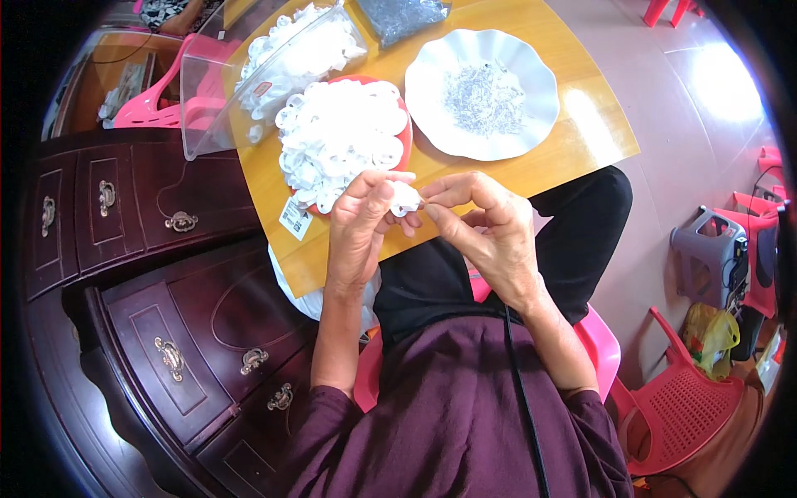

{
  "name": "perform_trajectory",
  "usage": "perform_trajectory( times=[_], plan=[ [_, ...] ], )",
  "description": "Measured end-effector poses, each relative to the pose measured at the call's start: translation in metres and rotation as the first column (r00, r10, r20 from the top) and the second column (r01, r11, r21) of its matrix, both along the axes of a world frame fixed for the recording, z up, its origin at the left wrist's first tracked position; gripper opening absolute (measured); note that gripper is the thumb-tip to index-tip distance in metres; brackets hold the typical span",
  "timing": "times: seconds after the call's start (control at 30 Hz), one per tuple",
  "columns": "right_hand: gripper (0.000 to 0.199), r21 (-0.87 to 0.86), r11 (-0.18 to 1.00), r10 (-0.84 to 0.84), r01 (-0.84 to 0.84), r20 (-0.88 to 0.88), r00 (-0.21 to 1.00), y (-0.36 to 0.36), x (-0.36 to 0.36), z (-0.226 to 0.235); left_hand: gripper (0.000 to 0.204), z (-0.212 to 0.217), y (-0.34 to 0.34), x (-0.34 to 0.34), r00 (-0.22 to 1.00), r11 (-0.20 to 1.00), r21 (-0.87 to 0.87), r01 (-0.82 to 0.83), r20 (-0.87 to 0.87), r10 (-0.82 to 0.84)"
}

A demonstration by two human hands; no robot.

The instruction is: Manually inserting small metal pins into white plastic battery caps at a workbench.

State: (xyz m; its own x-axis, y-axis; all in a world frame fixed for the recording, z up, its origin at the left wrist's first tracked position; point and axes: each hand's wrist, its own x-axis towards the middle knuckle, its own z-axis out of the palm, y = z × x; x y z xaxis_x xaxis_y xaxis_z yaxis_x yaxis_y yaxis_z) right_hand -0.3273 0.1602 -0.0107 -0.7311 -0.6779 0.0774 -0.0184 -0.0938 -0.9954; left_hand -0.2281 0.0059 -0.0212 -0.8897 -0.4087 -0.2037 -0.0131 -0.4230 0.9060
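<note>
My left hand (363, 217) holds a small white plastic piece (404, 197) with a round hole, gripped between thumb and fingers above the table's near edge. Close against its right side, my right hand (486, 220) is closed in a pinch, thumb against forefinger. What sits in that pinch is tiny and thin, too small to make out. Just beyond my left hand, many similar white pieces (336, 133) are heaped on a red plate (406, 149). A white scalloped plate (423, 112), farther right, carries a pile of thin silvery metal pins or nails (488, 98).
A clear plastic bin (199, 124) of more white pieces leans at the table's far left, near a bag of dark small parts (403, 17). A printed tag (295, 218) lies by the red plate. Dark wooden drawers (178, 332) stand left; a grey stool (707, 253) and pink chairs right.
</note>
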Motion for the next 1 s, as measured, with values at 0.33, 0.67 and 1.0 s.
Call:
perform_trajectory(
  times=[0.33,0.67,1.0],
  plan=[
    [0.009,0.045,0.999,0.017,-0.017,0.000,1.000,0.0030,-0.0006,-0.0023,0.030,-0.0022,0.0033,-0.0006,0.999,0.999,-0.028,-0.025,0.030,0.026],
    [0.010,0.045,0.999,0.005,-0.001,-0.090,0.996,0.0035,-0.0029,-0.0059,0.028,-0.0030,0.0022,-0.0018,0.999,0.997,-0.074,-0.017,0.049,0.021],
    [0.010,0.036,0.999,0.018,-0.016,-0.049,0.999,0.0053,-0.0027,-0.0094,0.024,-0.0033,0.0091,-0.0048,0.997,0.989,-0.134,-0.056,0.053,0.063]
  ],
)
